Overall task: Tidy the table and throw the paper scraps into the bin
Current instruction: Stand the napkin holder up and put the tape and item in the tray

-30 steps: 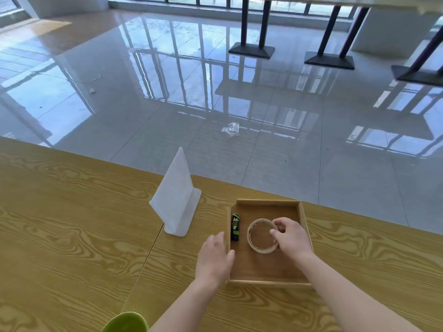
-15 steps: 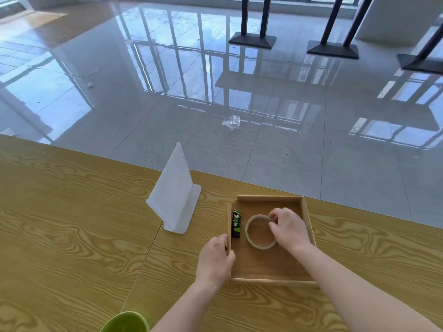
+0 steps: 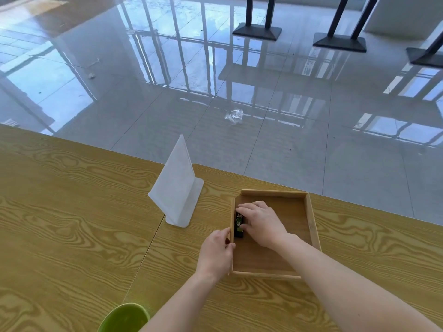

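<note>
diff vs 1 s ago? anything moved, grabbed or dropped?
The right hand slid left across the wooden tray, from the tape ring to the small black-and-green item by the left wall, now touching it. The ring is out of sight, perhaps under that hand; grip unclear. Unchanged: left hand grips the tray's left wall; white sign stand and green bowl in place.

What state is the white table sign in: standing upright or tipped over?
Standing upright. The white table sign rests on its flat base on the table, panel rising steeply to a point, beside the wooden tray.
</note>
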